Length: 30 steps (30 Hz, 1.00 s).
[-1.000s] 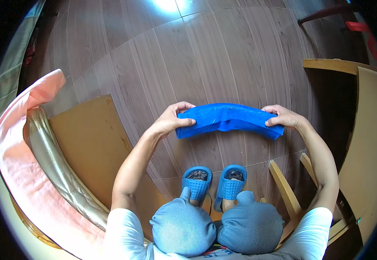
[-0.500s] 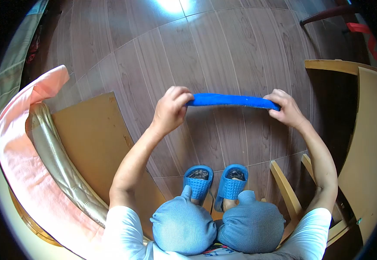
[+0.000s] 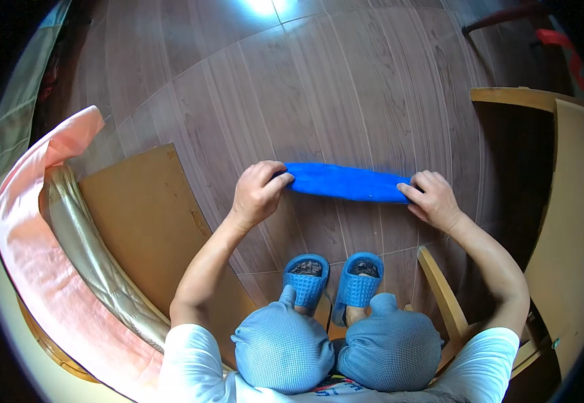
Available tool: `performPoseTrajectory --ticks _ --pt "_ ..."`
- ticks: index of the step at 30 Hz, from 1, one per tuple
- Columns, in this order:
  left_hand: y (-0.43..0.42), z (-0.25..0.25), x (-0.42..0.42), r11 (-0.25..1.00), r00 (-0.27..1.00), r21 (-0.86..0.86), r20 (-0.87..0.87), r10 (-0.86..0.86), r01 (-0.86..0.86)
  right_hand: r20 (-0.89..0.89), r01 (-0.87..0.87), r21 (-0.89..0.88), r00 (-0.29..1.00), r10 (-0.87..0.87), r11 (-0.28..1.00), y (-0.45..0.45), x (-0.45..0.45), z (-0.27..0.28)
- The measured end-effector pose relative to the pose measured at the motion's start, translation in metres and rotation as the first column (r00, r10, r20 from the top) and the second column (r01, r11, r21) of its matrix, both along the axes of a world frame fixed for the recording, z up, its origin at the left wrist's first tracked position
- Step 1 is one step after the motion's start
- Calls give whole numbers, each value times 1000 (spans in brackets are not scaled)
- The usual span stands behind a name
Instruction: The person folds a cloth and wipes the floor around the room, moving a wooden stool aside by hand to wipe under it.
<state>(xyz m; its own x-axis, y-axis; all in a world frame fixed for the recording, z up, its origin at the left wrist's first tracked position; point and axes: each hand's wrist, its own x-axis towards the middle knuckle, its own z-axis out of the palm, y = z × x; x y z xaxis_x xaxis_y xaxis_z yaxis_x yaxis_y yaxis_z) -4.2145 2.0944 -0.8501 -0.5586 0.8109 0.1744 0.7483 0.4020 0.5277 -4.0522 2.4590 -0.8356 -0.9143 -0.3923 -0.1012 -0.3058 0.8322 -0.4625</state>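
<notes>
A bright blue folded cloth is stretched in a long strip between my two hands, above the wood-look floor. My left hand is closed on its left end, with the fingertips on the upper edge. On the right end, my right hand pinches the cloth between thumb and fingers. The strip tilts slightly down toward the right. My fingers cover both of its ends.
Blue slippers are on my feet on the floor. At the left are a brown board, a pink cloth and a shiny gold cushion. Wooden furniture stands at the right, near a wooden leg.
The blue cloth first turned to a narrow edge-on strip and rose, then came lower and shows a broader face again. Both hands moved with it and changed their hold on its ends.
</notes>
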Motion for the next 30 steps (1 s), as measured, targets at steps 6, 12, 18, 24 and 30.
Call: performPoseTrajectory --ticks 6,12,18,24,30 --pt "-11 6 -9 971 569 -186 787 239 -151 764 505 -378 644 -47 776 -3 2 -16" --pt "-11 -19 -6 923 254 -325 893 372 -207 928 656 -231 371 -40 718 6 1 -36" --pt "-4 -30 2 944 748 -236 577 328 -232 561 465 -193 775 -291 864 0 2 -33" --pt "-11 -19 12 975 997 -210 19 78 -72 -10 99 96 995 -99 990 -4 12 -19" --pt "-8 -42 11 971 994 -229 96 -52 73 75 57 -29 996 -54 998 3 20 -43"
